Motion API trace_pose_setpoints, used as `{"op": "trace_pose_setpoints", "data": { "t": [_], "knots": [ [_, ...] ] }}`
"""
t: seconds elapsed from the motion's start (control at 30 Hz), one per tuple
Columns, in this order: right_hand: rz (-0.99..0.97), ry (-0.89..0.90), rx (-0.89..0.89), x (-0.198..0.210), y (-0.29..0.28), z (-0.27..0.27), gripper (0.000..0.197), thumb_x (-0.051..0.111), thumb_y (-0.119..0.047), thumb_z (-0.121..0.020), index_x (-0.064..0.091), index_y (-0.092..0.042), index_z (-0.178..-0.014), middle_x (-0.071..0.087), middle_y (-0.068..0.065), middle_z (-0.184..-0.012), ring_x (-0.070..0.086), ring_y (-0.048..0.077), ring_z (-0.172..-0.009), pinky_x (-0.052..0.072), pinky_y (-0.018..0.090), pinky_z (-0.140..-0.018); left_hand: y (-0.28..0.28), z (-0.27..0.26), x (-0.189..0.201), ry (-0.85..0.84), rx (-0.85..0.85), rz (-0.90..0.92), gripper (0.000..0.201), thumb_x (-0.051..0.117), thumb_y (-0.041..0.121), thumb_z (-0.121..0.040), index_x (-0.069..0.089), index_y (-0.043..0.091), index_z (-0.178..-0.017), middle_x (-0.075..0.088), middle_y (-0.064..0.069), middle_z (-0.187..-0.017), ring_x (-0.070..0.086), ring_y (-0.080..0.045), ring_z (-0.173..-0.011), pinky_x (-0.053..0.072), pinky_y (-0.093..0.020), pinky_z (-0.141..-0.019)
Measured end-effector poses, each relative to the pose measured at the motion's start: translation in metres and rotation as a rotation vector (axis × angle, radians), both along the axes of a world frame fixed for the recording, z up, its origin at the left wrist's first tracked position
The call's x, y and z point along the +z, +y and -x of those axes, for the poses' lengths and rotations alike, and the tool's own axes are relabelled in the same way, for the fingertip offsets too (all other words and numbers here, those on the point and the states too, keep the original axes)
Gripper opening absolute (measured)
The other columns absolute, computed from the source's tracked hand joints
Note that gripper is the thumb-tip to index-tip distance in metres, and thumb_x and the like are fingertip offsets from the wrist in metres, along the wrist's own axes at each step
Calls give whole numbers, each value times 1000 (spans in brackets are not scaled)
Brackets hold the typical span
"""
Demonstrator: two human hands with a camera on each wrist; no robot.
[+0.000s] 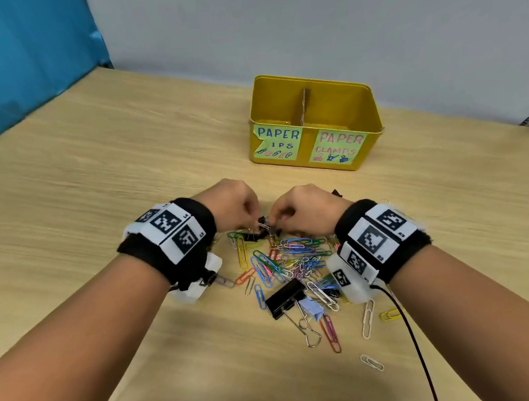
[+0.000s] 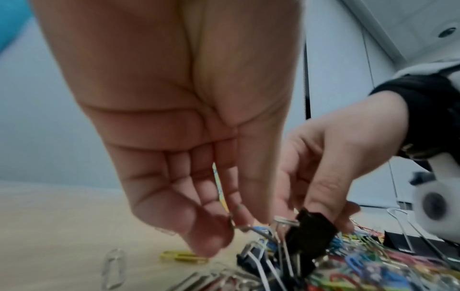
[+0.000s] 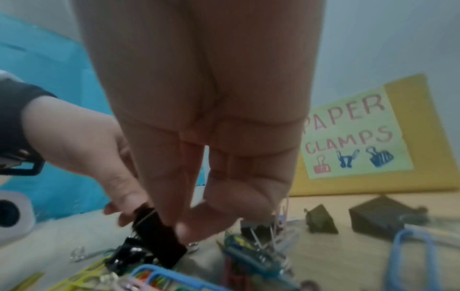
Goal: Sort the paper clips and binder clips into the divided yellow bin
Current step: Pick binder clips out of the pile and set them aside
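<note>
Hands met at the far edge of a heap of clips on a pale wooden table (image 1: 91,176). The left hand (image 1: 236,200) had its fingertips drawn together, pinching a bent silver wire loop (image 2: 245,226) that led towards a small black binder clip (image 2: 309,234). The right hand (image 1: 304,210) pinched that binder clip's black body between thumb and fingers; the clip was raised just above the heap, and its wire handles were tangled among other clips below.

The heap of paper clips (image 1: 286,261) lay between the two wrists, in blue, green, pink, yellow, orange and plain silver. A large black binder clip (image 1: 284,297) rested at the near side of the heap, its wire handles pointing towards the person. A few single paper clips lay scattered apart on the near right side, among them a white one (image 1: 372,362) and a yellow one (image 1: 390,315). In the right wrist view, two more dark binder clips (image 3: 321,219) sat on the table near the bin.

The yellow bin (image 1: 369,109) stood on the table beyond the hands, well apart from the heap. A cardboard divider (image 1: 304,106) split it in two. The left half bore a green label reading partly "PAPER"; the right label (image 1: 338,148) read "PAPER CLAMPS". I could not tell whether anything lay inside either half.

Both wrists wore black bands with square black-and-white markers.
</note>
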State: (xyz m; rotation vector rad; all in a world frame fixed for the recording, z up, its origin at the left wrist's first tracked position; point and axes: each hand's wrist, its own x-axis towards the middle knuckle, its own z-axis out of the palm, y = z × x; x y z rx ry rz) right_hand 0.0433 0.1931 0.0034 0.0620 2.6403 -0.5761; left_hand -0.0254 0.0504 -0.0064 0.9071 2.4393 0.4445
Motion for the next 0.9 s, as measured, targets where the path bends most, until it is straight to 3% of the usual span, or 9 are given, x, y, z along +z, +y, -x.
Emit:
{"op": "trace_pose_setpoints", "data": {
  "t": [0.07, 0.17, 0.3, 0.37, 0.53, 0.63, 0.73, 0.8, 0.9],
  "knots": [
    [-32, 1, -40, -5, 1, 1, 28, 53, -13, -88, 67, -18, -112, 62, 3, -99, 56, 19, -84, 45, 23, -71, 0, 3, 0, 16, 78, -97, 25, 62, 18, -86, 67, 11, -110, 69, -8, -111, 61, -19, -100, 44, -23, -82],
    [-78, 119, -160, -12, 10, 5, 36, 41, -1, -87, 67, -15, -108, 65, 9, -116, 59, 25, -102, 44, 26, -84, -5, 7, -2, 37, 193, -194, 36, 57, 15, -90, 56, 14, -125, 61, -7, -120, 59, -20, -102, 43, -27, -90],
    [52, 141, -152, -12, 8, 4, 23, 57, -14, -86, 63, -16, -108, 59, 3, -95, 53, 18, -86, 36, 22, -73, -13, 5, -9, 47, 150, -99, 23, 64, 10, -82, 64, 11, -105, 61, -4, -98, 56, -17, -87, 39, -21, -75],
    [35, 75, -105, -15, 2, 5, 35, 66, -26, -82, 58, -17, -115, 56, 2, -93, 50, 16, -84, 37, 25, -72, -15, -1, -11, -48, 80, -28, 28, 71, 15, -78, 64, 13, -105, 58, 0, -93, 54, -15, -84, 39, -22, -73],
    [-168, 222, -175, -18, 2, 17, 30, 54, -12, -89, 56, -14, -119, 62, 12, -114, 59, 27, -98, 46, 30, -77, -19, -8, -10, -10, 2, 93, 23, 70, 12, -79, 69, 7, -101, 57, 0, -87, 52, -14, -82, 36, -18, -70],
    [-99, 252, -130, -12, -3, 16, 24, 58, -13, -84, 59, -17, -107, 59, 6, -102, 60, 24, -91, 42, 26, -71, -21, -7, -9, -4, 26, 78, 29, 72, 13, -76, 67, 9, -104, 57, 0, -85, 51, -15, -79, 37, -21, -69],
    [-34, 50, 52, -8, -18, 9, 25, 68, -24, -79, 64, -14, -101, 56, 0, -87, 54, 17, -82, 39, 24, -71, -17, -8, -9, -31, -13, 64, 44, 75, 17, -73, 61, 16, -115, 54, 1, -88, 50, -15, -80, 35, -21, -70],
    [-113, 5, 115, -15, -22, 11, 23, 68, -21, -80, 65, -11, -100, 55, 0, -86, 56, 18, -85, 38, 23, -70, -14, -10, -10, -22, -36, 95, 40, 75, 16, -73, 63, 13, -111, 54, 1, -86, 50, -15, -80, 36, -22, -69],
    [-140, 133, -28, -19, -15, 15, 15, 59, -13, -85, 63, -12, -100, 59, 4, -94, 61, 24, -93, 42, 25, -71, -15, -10, -12, -24, -6, 107, 29, 75, 13, -73, 67, 7, -101, 52, 4, -72, 51, -16, -78, 38, -23, -69]
  ]
}}
